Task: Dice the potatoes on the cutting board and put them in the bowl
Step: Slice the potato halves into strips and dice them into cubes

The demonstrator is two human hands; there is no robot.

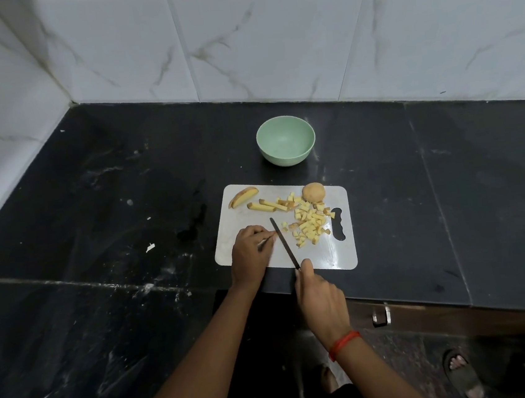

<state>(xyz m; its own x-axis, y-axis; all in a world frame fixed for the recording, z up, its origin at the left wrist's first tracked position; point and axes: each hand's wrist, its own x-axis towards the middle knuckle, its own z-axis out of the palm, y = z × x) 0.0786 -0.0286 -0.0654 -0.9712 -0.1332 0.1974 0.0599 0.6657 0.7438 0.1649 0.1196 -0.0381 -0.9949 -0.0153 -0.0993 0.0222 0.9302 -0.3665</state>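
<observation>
Just beside hands (251, 251) (321, 296), diced potatoes (311, 226)

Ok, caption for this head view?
Right hand holds knife on cutting board beside diced potato, left hand alongside; green bowl empty.

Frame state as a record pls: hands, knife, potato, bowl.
right hand: grips knife
left hand: on board, fingers curled beside knife; contents unclear
dice: pile on board, right of knife
strips: uncut, far side of board
wedge: board's far left corner
chunk: skin on, far right of board
bowl: green, empty, beyond board
</observation>
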